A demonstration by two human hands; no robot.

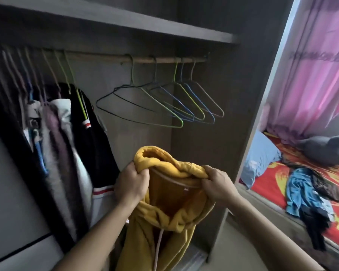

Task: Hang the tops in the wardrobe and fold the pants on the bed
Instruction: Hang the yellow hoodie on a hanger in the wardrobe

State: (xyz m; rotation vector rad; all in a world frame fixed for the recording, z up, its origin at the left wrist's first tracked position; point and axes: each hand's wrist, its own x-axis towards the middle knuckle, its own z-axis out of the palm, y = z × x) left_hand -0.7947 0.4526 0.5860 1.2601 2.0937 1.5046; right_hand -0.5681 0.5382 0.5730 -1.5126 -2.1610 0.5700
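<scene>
Both hands, our left hand (130,183) and right hand (216,185), clench the bunched neck of the yellow hoodie (143,237) at lower centre, so we should level its shoulders before lifting it to the rail (164,60) at upper centre.

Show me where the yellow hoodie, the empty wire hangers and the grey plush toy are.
yellow hoodie (143,241): head view, on its hanging front fabric.
empty wire hangers (181,123): head view, on the green one's lower bend.
grey plush toy (325,150): head view, on its body.
</scene>
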